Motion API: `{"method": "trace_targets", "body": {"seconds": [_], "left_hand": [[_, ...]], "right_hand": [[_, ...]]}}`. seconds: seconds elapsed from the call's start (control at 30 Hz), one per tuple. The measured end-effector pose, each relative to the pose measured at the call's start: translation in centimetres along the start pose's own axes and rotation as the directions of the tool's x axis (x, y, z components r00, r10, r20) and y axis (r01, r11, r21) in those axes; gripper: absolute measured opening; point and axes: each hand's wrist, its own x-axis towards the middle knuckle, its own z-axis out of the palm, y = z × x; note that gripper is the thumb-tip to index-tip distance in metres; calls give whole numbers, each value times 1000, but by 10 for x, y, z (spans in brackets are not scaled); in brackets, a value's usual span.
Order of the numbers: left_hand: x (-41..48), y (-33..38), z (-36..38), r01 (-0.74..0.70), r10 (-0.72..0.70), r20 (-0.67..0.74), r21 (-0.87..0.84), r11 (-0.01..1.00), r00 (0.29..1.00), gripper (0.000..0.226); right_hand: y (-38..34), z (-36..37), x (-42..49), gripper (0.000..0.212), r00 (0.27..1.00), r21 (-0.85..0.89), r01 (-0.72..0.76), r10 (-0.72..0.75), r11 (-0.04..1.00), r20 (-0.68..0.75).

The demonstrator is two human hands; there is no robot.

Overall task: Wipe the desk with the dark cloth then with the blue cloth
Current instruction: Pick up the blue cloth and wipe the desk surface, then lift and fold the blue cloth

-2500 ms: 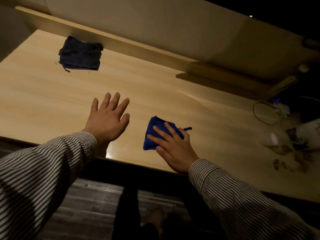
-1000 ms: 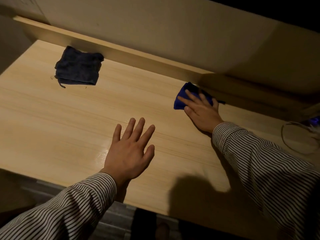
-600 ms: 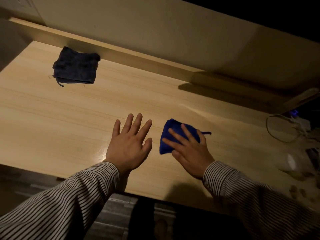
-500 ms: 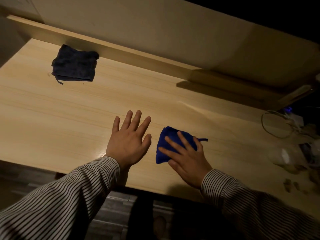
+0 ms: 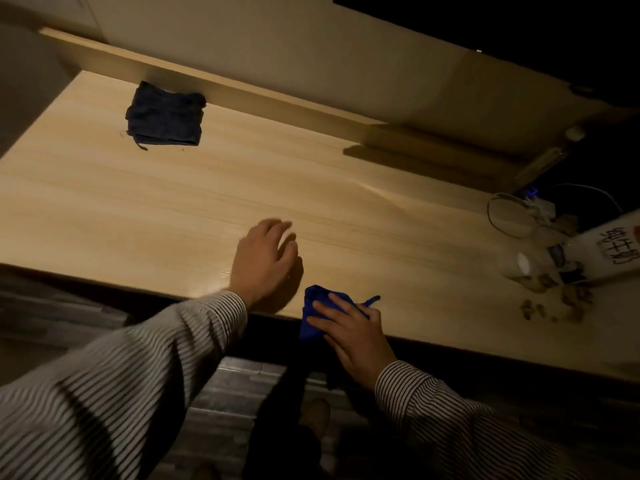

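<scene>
While your right hand presses the blue cloth flat with fingers spread, right at the desk's near edge and partly overhanging it, push it away toward the far side in straight, overlapping passes. Keep your palm over the folded pad so it does not bunch. Your left hand, fingers loosely curled and empty, rests just left of it; lift it clear. Mind the clutter at far right (the dark cloth lies far left, unheld).
</scene>
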Motion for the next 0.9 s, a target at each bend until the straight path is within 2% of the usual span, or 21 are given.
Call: {"method": "trace_targets", "body": {"seconds": [0.03,0.1,0.13,0.2,0.23,0.27,0.33,0.37,0.43,0.53,0.6,0.67,0.73,0.77,0.8,0.83,0.87,0.9], "left_hand": [[-16,6,-2,118,-117,16,-125,985,993,50],[-54,16,-15,403,-360,185,-342,849,914,44],[-70,20,-24,537,-423,339,-410,737,840,42],[-98,24,-30,732,-387,622,-557,392,681,34],[-116,25,-43,757,-337,681,-617,214,650,33],[-132,25,-58,745,-302,698,-663,70,650,34],[-157,25,-86,680,-255,689,-721,-136,679,40],[-165,24,-101,641,-236,670,-742,-195,704,42],[-176,26,-131,573,-239,621,-782,-244,746,42],[-188,24,-171,493,-282,533,-846,-204,798,40],[-191,17,-198,441,-302,476,-880,-179,826,45],[-191,10,-225,399,-315,433,-901,-168,844,48],[-190,4,-249,367,-310,401,-916,-164,862,49],[-188,1,-260,353,-304,387,-922,-161,871,48],[-186,0,-270,341,-297,373,-927,-154,879,48],[-183,-2,-278,332,-289,361,-932,-143,887,47],[-179,-3,-285,329,-285,353,-935,-130,891,46],[-175,-5,-291,328,-284,348,-937,-118,893,46]], "right_hand": [[-10,-2,-2,43,1000,-12,13,-14,1000,-20],[-38,-15,-5,40,999,-71,54,-54,996,-4],[-50,-22,-4,38,997,-98,76,-78,992,-23],[-66,-31,2,38,988,-165,114,-129,980,-86],[-84,-40,4,39,978,-209,146,-173,967,-113],[-102,-49,5,37,967,-249,181,-219,952,-133],[-137,-61,8,36,951,-287,245,-288,926,-116],[-151,-67,12,40,945,-301,269,-311,915,-101],[-179,-79,19,45,935,-315,299,-342,901,-93],[-218,-99,30,31,922,-287,334,-374,898,-100],[-239,-115,37,38,926,-206,332,-360,920,-114],[-258,-128,43,49,950,-22,249,-249,968,-187],[-270,-131,51,55,976,267,48,11,962,-216],[-274,-132,59,57,973,435,-94,175,895,-150],[-282,-135,68,62,952,576,-234,304,783,-27],[-290,-139,78,70,912,688,-368,387,625,137],[-296,-142,87,77,870,780,-459,392,424,299],[-304,-145,94,80,847,844,-497,327,203,420]]}}
